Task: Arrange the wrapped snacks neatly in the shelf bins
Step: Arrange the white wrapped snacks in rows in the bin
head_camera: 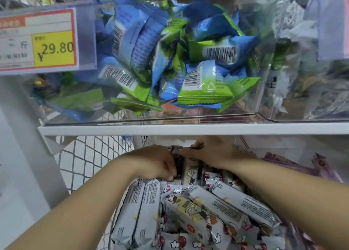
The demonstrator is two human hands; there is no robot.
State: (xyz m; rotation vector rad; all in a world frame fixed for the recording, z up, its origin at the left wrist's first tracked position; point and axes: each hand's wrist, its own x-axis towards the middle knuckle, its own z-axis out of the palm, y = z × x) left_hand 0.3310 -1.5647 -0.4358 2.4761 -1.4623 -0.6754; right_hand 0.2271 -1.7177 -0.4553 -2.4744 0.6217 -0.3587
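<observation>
Left hand (pixel 156 163), right hand (pixel 213 153) together, fingers curled.

Bare left forearm (pixel 85 202) and bare right forearm (pixel 283 183), uncovered right down to the picture's lower edge. Bare left hand (pixel 156 163) and bare right hand (pixel 213 151). Short plain thumbnail (pixel 171 178) on the left. Small dark glossy band (pixel 197 146) across a right finger: ring or wrapper, impossible to tell.

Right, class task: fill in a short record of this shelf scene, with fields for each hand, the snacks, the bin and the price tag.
left hand: grips an upright bar under the shelf
right hand: pinches that bar's top end
other bars: silver, lying side by side and crosswise
upper bin: clear, heaped blue and green packets
price tag: 29.80
</observation>
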